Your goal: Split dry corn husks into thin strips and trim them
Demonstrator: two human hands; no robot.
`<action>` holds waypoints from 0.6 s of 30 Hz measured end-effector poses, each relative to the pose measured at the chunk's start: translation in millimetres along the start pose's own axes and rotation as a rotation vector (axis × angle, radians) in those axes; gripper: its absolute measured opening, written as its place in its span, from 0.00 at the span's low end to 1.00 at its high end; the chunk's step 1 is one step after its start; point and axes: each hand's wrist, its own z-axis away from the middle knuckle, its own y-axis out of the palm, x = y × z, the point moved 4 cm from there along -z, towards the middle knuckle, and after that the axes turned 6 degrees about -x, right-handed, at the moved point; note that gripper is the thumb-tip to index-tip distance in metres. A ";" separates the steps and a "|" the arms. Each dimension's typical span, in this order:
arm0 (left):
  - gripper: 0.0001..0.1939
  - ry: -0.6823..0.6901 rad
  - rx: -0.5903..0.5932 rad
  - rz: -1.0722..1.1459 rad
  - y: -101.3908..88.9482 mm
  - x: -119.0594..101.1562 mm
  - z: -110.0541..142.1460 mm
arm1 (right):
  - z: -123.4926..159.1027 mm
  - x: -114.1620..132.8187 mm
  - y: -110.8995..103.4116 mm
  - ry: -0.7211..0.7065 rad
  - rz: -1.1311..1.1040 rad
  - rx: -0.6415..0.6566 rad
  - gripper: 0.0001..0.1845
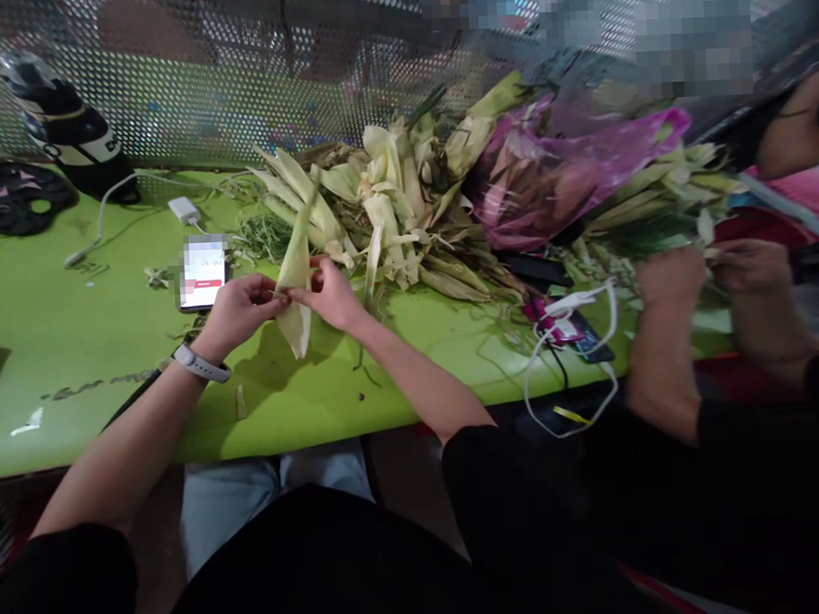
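Note:
A pale green corn husk is held upright between my two hands, over the green table. My left hand, with a light band on its wrist, pinches it from the left edge. From the right, my right hand grips the same husk with thumb and fingers. Whether anything lies within the folded husk cannot be seen. Just behind my hands rises a heap of corn husks, some loose and some bunched. Thin green strands lie beside the heap.
A lit phone and a white charger lie left of my hands. A dark bottle stands by the perforated metal panel. At right are a pink plastic bag, a white cable and a co-worker's hands.

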 end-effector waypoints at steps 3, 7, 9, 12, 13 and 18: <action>0.11 -0.076 0.022 0.091 0.6 2.0 0.8 | -3.5 -0.6 2.8 0.041 -0.115 0.108 0.25; 0.11 -0.174 0.064 0.158 -2.6 5.3 -2.4 | -6.3 5.8 -3.6 0.094 -0.206 0.217 0.20; 0.11 -0.196 0.094 0.132 -3.6 6.7 -3.3 | -5.7 8.0 -6.1 0.118 -0.223 0.265 0.18; 0.13 -0.205 0.131 0.080 -2.5 7.8 -2.5 | -4.1 8.2 -6.5 0.136 -0.215 0.316 0.17; 0.14 -0.205 0.135 0.075 -1.7 8.0 -1.9 | -3.7 7.3 -5.9 0.139 -0.207 0.325 0.18; 0.14 -0.221 0.149 0.134 2.4 10.6 -1.3 | -3.3 1.2 -3.1 0.149 -0.192 0.341 0.21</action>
